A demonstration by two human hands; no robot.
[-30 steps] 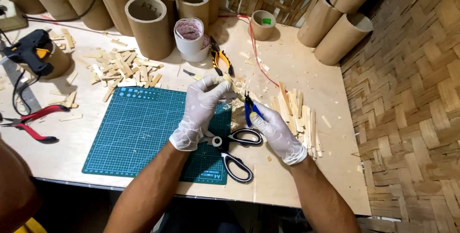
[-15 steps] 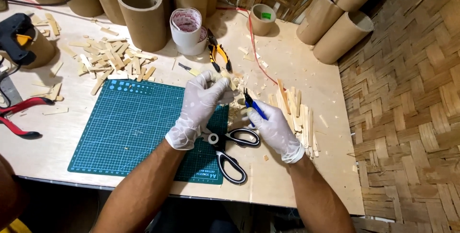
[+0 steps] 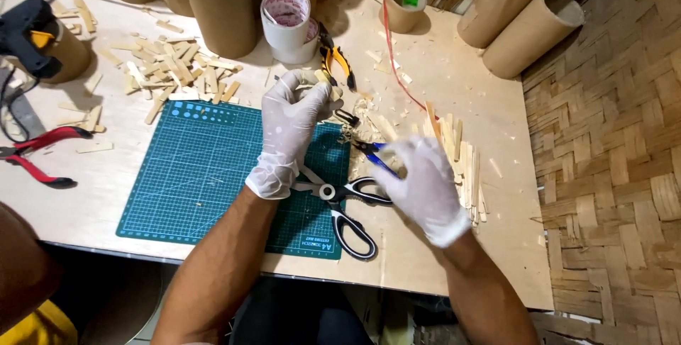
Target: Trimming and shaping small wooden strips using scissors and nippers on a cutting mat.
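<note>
Compared with half a second ago, both gloved hands sit a little closer together over the far right corner of the green cutting mat (image 3: 198, 175), and the right hand now looks smeared by motion. The left hand (image 3: 291, 129) has its fingers closed around a small pale wooden piece (image 3: 320, 81) that sticks out at its fingertips, above the mat's far edge. The right hand (image 3: 425, 185) is closed on a blue-handled cutter (image 3: 372, 155) whose dark tip points toward the left hand; tool and wooden piece are near each other, but whether they touch cannot be told.

Just below the hands, black-and-white scissors (image 3: 347, 207) lie partly on the mat, handles toward the person. A row of thin wooden sticks (image 3: 461, 157) lies on the table (image 3: 496, 104) just beside the right hand, with shavings scattered in front of it. Yellow-handled pliers (image 3: 335, 61) lie beyond the left hand, next to a white tape roll (image 3: 287, 22). More cut sticks (image 3: 170, 68) are heaped beyond the mat's far left corner. Cardboard tubes (image 3: 220, 4) stand along the back edge. At the far left sit a black glue gun (image 3: 28, 33) and red-handled pliers (image 3: 39, 153).
</note>
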